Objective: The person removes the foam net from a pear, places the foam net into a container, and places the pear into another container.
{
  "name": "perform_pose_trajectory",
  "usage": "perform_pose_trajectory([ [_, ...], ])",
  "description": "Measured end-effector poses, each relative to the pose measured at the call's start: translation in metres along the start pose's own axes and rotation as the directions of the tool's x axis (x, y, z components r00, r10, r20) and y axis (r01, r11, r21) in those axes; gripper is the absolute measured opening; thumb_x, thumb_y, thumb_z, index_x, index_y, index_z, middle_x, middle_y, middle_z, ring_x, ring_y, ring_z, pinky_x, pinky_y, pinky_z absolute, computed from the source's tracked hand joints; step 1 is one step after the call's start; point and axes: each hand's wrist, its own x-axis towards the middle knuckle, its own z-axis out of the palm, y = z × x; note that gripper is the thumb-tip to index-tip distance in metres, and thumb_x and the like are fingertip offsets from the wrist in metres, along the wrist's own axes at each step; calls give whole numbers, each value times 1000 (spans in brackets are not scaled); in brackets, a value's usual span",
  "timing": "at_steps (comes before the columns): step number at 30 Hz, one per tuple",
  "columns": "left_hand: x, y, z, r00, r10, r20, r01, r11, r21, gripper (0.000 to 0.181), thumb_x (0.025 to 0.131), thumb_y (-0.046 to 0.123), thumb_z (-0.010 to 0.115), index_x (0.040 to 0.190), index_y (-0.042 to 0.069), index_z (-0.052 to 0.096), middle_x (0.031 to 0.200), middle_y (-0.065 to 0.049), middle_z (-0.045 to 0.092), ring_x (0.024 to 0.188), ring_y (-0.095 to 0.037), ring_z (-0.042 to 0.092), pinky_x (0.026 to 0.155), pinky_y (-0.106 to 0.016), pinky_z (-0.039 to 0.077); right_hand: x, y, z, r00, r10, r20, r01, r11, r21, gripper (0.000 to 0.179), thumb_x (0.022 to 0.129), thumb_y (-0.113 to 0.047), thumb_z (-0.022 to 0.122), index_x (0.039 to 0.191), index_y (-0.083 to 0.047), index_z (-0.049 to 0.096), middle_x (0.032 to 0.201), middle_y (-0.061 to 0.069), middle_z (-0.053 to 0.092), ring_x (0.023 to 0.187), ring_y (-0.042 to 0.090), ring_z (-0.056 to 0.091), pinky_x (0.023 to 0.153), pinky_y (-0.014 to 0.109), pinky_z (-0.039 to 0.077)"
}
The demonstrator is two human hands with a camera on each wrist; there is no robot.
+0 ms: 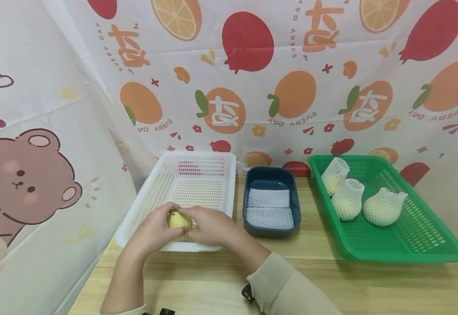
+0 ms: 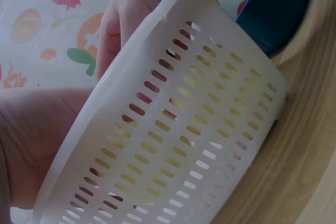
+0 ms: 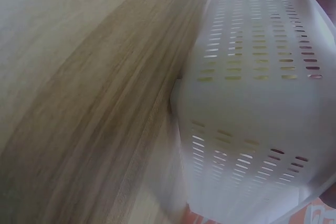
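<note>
Both hands are over the near part of a white plastic basket [image 1: 229, 175]. Between them is a yellow pear [image 1: 179, 220], stem up. My left hand [image 1: 155, 227] grips its left side, thumb across the front. On the other side my right hand [image 1: 211, 225] curls round the pear, its thumb meeting the left thumb in front. In the left wrist view the slotted wall of the basket [image 2: 157, 98] hides most of both hands, and yellow shows through the slots. The right wrist view mainly has the basket's outside wall [image 3: 247, 108].
Right of the white basket stands a dark blue container [image 1: 273, 178] holding flat white foam nets [image 1: 269, 208]. A green basket [image 1: 394, 251] at the right holds three pale fruits in foam nets [image 1: 384, 208]. The wooden table [image 1: 197, 284] runs along the front; a printed curtain [image 1: 252, 100] hangs behind.
</note>
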Motion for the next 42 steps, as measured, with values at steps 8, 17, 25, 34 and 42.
perform_pose_trajectory([
  [8, 2, -2, 3, 998, -17, 55, 15, 999, 37, 50, 76, 26, 80, 118, 12, 59, 82, -2, 59, 69, -17, 52, 59, -31, 43, 0, -2, 0, 999, 39, 32, -38, 998, -51, 63, 89, -40, 69, 146, -38, 44, 119, -18, 64, 86, 4, 55, 62, 22, 43],
  [17, 2, -3, 4, 999, 28, 40, -32, 994, 100, 30, 83, 31, 74, 108, 16, 66, 114, -9, 66, 108, -31, 61, 90, -54, 49, 0, -3, 3, 995, 94, 30, -92, 993, -78, 56, 88, -43, 68, 141, -45, 49, 125, -16, 66, 102, 5, 64, 73, 27, 51],
  [25, 4, -2, 5, 1000, 26, 4, -26, 989, 144, 18, 83, 25, 71, 99, 16, 69, 94, -5, 63, 89, -23, 58, 77, -43, 49, 0, -3, 3, 992, 115, 45, -113, 992, -57, 52, 87, -42, 71, 136, -44, 55, 125, -18, 65, 101, 5, 62, 73, 26, 50],
  [34, 4, 0, 5, 1000, -19, -7, 20, 983, 180, 20, 84, 26, 70, 102, 16, 68, 86, -1, 62, 81, -20, 55, 70, -39, 46, 1, -4, 2, 993, 109, 53, -105, 992, -70, 45, 88, -41, 69, 133, -40, 60, 125, -19, 65, 112, 5, 62, 82, 29, 53],
  [42, 1, -3, 5, 997, -66, -41, 73, 977, 201, 44, 88, 40, 68, 120, 10, 64, 109, -15, 68, 102, -34, 64, 80, -53, 51, 0, -5, 2, 998, 58, 4, -58, 995, -80, 37, 90, -36, 67, 127, -34, 65, 122, -17, 66, 110, 4, 62, 83, 27, 53],
])
